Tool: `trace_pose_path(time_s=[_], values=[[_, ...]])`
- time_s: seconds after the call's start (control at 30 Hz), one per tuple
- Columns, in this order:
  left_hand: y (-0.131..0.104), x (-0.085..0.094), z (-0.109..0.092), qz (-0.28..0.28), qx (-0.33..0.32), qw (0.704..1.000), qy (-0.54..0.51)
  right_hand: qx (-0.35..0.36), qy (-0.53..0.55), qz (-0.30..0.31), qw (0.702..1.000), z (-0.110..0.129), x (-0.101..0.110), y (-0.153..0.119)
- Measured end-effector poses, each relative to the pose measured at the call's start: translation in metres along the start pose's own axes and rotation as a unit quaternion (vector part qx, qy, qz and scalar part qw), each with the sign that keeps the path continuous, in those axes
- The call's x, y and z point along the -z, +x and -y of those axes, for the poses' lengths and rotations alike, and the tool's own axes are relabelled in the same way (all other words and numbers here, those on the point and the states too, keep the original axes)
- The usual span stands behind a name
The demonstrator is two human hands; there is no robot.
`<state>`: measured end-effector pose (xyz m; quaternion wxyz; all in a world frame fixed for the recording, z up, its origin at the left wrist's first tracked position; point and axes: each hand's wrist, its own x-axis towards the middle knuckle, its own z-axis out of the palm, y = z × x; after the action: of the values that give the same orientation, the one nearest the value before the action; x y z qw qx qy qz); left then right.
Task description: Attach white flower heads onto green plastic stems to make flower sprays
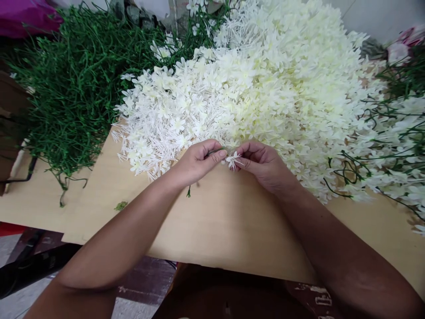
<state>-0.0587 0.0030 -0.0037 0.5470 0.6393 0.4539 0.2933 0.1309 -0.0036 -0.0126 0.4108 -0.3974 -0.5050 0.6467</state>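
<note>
My left hand (206, 158) pinches a thin green artificial stem (212, 151); a green tip hangs below that wrist. Close beside it, my right hand (260, 161) holds a small white artificial flower (233, 160) between thumb and fingers. The two hands nearly meet over the tan board, and the flower lies between their fingertips. Whether stem and flower are joined is hidden by the fingers. Just beyond both hands spreads a large heap of loose white flowers (212, 102).
A pile of green stems (73, 84) lies at the left. Stems with white flowers attached (395, 155) lie at the right. The tan board (212, 226) covers the table, with a small green scrap (121, 205) on it. Magenta fabric (26, 15) shows at the top left.
</note>
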Motion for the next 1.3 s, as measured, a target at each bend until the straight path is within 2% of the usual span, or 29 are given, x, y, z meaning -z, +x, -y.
trace_pose_path(time_s=[0.17, 0.37, 0.57, 0.73, 0.9, 1.03, 1.17, 1.3], values=[[-0.004, -0.004, -0.004, 0.007, -0.033, 0.999, -0.014, 0.020, 0.020, -0.014, 0.999, -0.003, -0.001, 0.000], [-0.007, -0.012, 0.002, -0.076, -0.107, 0.988, 0.076, 0.074, -0.010, -0.014, 0.997, -0.008, -0.007, -0.002], [-0.008, -0.012, 0.005, -0.124, -0.160, 0.969, 0.143, 0.136, -0.069, -0.031, 0.988, -0.012, -0.011, -0.005], [-0.008, -0.011, 0.007, -0.096, -0.172, 0.969, 0.151, 0.161, -0.127, -0.056, 0.977, -0.012, -0.013, -0.007], [-0.011, -0.007, -0.006, -0.019, -0.161, 0.975, 0.149, 0.167, -0.154, -0.074, 0.971, -0.012, -0.012, -0.006], [-0.011, -0.003, -0.008, 0.018, -0.130, 0.986, 0.098, 0.135, -0.100, -0.066, 0.984, -0.010, -0.011, -0.003], [-0.007, -0.004, -0.002, 0.014, -0.083, 0.996, 0.035, 0.099, -0.044, -0.035, 0.993, -0.008, -0.011, -0.001], [-0.005, -0.004, -0.003, 0.025, -0.089, 0.995, 0.042, 0.073, -0.014, -0.008, 0.997, -0.005, -0.010, -0.001]])
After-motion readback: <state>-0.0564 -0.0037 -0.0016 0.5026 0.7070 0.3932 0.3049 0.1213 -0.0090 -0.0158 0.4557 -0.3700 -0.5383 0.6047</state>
